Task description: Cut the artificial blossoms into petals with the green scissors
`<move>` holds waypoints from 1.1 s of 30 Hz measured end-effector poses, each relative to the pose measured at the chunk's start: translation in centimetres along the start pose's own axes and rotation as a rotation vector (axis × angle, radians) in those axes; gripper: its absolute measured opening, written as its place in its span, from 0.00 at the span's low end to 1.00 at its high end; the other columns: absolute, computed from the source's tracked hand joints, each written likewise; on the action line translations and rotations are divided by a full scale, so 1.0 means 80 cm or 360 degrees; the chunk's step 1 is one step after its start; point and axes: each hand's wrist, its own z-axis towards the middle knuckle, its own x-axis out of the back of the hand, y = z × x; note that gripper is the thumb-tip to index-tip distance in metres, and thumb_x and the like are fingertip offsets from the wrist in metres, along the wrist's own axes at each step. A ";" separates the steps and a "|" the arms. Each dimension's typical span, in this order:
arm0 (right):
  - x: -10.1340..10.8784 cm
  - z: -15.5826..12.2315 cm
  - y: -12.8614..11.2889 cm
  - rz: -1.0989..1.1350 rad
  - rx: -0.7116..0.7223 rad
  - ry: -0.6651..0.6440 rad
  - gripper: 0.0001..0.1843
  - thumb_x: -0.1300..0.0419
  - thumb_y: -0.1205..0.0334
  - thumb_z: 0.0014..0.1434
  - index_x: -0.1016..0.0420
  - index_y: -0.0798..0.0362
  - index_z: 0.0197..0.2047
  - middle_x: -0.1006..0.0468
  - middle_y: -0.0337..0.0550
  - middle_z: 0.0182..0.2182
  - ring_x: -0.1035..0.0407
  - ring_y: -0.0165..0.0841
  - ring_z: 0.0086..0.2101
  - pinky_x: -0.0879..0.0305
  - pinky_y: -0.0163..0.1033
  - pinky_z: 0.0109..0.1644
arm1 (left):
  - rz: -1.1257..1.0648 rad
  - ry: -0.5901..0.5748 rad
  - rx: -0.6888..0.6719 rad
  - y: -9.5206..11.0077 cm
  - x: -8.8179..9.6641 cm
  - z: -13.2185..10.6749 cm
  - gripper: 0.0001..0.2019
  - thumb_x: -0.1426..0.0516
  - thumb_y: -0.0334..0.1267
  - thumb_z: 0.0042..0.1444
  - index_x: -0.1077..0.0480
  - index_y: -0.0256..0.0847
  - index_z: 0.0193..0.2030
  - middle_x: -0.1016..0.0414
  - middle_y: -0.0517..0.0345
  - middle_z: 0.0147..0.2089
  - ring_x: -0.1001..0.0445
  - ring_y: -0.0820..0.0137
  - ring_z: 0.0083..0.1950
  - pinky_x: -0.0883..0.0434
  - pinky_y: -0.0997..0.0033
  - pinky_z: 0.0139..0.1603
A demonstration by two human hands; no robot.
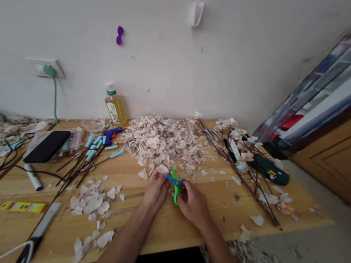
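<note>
My left hand pinches a thin, pale pink petal-like piece at its fingertips. My right hand grips a pair of blue and green scissors by the handles. The scissor blades are spread, and their tips reach up to the piece and the left fingertips. Just beyond both hands lies a large heap of similar pale flakes. A smaller group of flat, broader pieces lies on the wooden table to the left of my left forearm.
At left are a blue glue gun, pale blue sticks, a black phone, a marker, a yellow box and a long-bladed tool. An oil-like bottle stands behind. Flowered branches and a dark green tool lie right.
</note>
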 end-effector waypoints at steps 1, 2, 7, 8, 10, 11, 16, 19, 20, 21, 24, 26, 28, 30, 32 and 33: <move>0.000 0.000 -0.001 -0.0027 0.0006 0.0004 0.14 0.40 0.59 0.58 0.31 0.51 0.47 0.21 0.45 0.38 0.28 0.38 0.36 0.40 0.40 0.38 | 0.0003 -0.0016 0.0013 -0.001 0.001 0.000 0.17 0.26 0.34 0.37 0.25 0.38 0.33 0.23 0.62 0.31 0.27 0.78 0.31 0.31 0.80 0.34; 0.000 0.000 -0.001 -0.0049 0.0011 0.0011 0.14 0.40 0.59 0.57 0.31 0.51 0.47 0.21 0.44 0.38 0.28 0.38 0.36 0.40 0.39 0.38 | 0.0007 -0.0030 0.0026 -0.001 0.002 0.001 0.16 0.26 0.35 0.37 0.25 0.37 0.31 0.23 0.61 0.30 0.27 0.77 0.31 0.31 0.79 0.34; -0.003 0.001 0.001 -0.0074 0.0020 0.0048 0.14 0.41 0.59 0.57 0.30 0.50 0.47 0.21 0.44 0.37 0.27 0.38 0.37 0.40 0.39 0.38 | 0.0023 -0.0030 0.0027 -0.004 0.011 0.002 0.14 0.26 0.37 0.38 0.24 0.37 0.28 0.22 0.59 0.29 0.26 0.75 0.31 0.28 0.76 0.37; -0.004 0.002 0.001 -0.0074 0.0017 0.0052 0.14 0.41 0.59 0.58 0.30 0.50 0.47 0.21 0.44 0.38 0.27 0.38 0.37 0.40 0.39 0.39 | 0.0034 -0.0026 0.0017 -0.005 0.012 0.001 0.13 0.26 0.36 0.38 0.24 0.37 0.29 0.22 0.59 0.29 0.26 0.75 0.32 0.28 0.76 0.38; -0.004 0.002 0.002 -0.0068 -0.0004 0.0047 0.14 0.41 0.59 0.58 0.30 0.50 0.48 0.21 0.44 0.38 0.27 0.39 0.37 0.39 0.40 0.39 | 0.0055 -0.0025 0.0006 -0.006 0.011 0.001 0.13 0.26 0.36 0.38 0.24 0.37 0.29 0.22 0.59 0.30 0.25 0.75 0.32 0.28 0.76 0.38; -0.004 0.002 0.002 -0.0060 -0.0018 0.0044 0.14 0.41 0.59 0.58 0.29 0.50 0.48 0.20 0.44 0.38 0.27 0.39 0.37 0.39 0.40 0.39 | 0.0063 -0.0028 0.0016 -0.006 0.010 0.000 0.14 0.26 0.36 0.38 0.24 0.37 0.29 0.22 0.59 0.29 0.25 0.75 0.32 0.28 0.76 0.38; -0.002 0.002 0.003 0.0024 -0.0042 0.0040 0.13 0.42 0.59 0.59 0.29 0.50 0.47 0.20 0.44 0.37 0.26 0.39 0.37 0.39 0.40 0.39 | 0.0142 -0.0074 0.0162 -0.013 0.010 -0.003 0.15 0.26 0.38 0.38 0.23 0.36 0.30 0.21 0.58 0.30 0.24 0.73 0.30 0.27 0.74 0.37; -0.002 0.002 0.003 0.0014 -0.0053 0.0045 0.12 0.42 0.58 0.60 0.29 0.50 0.47 0.21 0.43 0.36 0.27 0.38 0.36 0.39 0.39 0.38 | 0.0141 -0.0023 0.0150 -0.015 0.013 -0.001 0.15 0.26 0.38 0.37 0.23 0.36 0.30 0.21 0.59 0.29 0.25 0.75 0.30 0.28 0.76 0.36; -0.002 0.002 0.002 0.0002 -0.0047 0.0045 0.13 0.42 0.57 0.60 0.29 0.50 0.47 0.21 0.43 0.37 0.27 0.38 0.37 0.39 0.39 0.38 | 0.0124 0.0002 0.0129 -0.015 0.014 0.000 0.15 0.26 0.38 0.37 0.24 0.37 0.30 0.22 0.60 0.29 0.25 0.75 0.30 0.28 0.76 0.36; -0.001 0.002 0.002 -0.0011 -0.0030 0.0041 0.13 0.42 0.57 0.60 0.29 0.50 0.48 0.21 0.44 0.37 0.27 0.39 0.37 0.39 0.40 0.39 | 0.0106 0.0022 0.0100 -0.015 0.014 0.001 0.15 0.26 0.38 0.37 0.24 0.37 0.29 0.22 0.61 0.29 0.25 0.76 0.30 0.28 0.77 0.36; -0.001 0.001 0.001 -0.0049 0.0042 0.0016 0.14 0.41 0.58 0.60 0.30 0.50 0.49 0.21 0.45 0.39 0.27 0.39 0.40 0.39 0.40 0.41 | 0.0065 0.0026 0.0026 -0.013 0.013 0.003 0.15 0.26 0.36 0.36 0.25 0.38 0.28 0.23 0.63 0.28 0.26 0.78 0.30 0.29 0.79 0.36; 0.000 0.001 0.001 -0.0062 0.0061 0.0002 0.15 0.42 0.60 0.59 0.31 0.51 0.50 0.21 0.46 0.40 0.27 0.40 0.40 0.39 0.40 0.42 | 0.0043 -0.0001 0.0043 -0.012 0.012 0.002 0.15 0.25 0.36 0.35 0.25 0.37 0.27 0.24 0.63 0.27 0.27 0.78 0.29 0.29 0.79 0.36; 0.000 0.002 0.003 -0.0055 0.0044 -0.0005 0.15 0.42 0.60 0.59 0.31 0.51 0.50 0.21 0.45 0.39 0.27 0.39 0.40 0.39 0.40 0.41 | 0.0041 -0.0036 0.0114 -0.012 0.011 0.000 0.16 0.25 0.37 0.35 0.25 0.37 0.28 0.24 0.62 0.27 0.27 0.77 0.29 0.29 0.78 0.35; -0.001 0.002 0.004 -0.0034 0.0013 -0.0007 0.15 0.42 0.59 0.60 0.31 0.51 0.50 0.21 0.45 0.39 0.27 0.39 0.39 0.39 0.40 0.40 | 0.0051 -0.0068 0.0174 -0.014 0.011 -0.001 0.16 0.25 0.37 0.36 0.25 0.36 0.29 0.23 0.60 0.28 0.26 0.75 0.29 0.28 0.76 0.35; -0.001 0.002 0.005 -0.0010 -0.0012 0.0000 0.14 0.42 0.57 0.60 0.31 0.50 0.50 0.21 0.45 0.38 0.27 0.39 0.38 0.39 0.40 0.40 | 0.0048 -0.0068 0.0195 -0.014 0.011 -0.001 0.15 0.26 0.37 0.37 0.24 0.36 0.30 0.22 0.59 0.29 0.25 0.74 0.30 0.27 0.75 0.36; -0.001 0.002 0.005 -0.0006 -0.0015 0.0011 0.14 0.42 0.57 0.60 0.31 0.50 0.49 0.21 0.45 0.38 0.27 0.39 0.38 0.39 0.40 0.40 | 0.0035 -0.0052 0.0190 -0.014 0.011 -0.001 0.15 0.26 0.37 0.37 0.24 0.36 0.30 0.21 0.59 0.29 0.24 0.74 0.30 0.27 0.75 0.36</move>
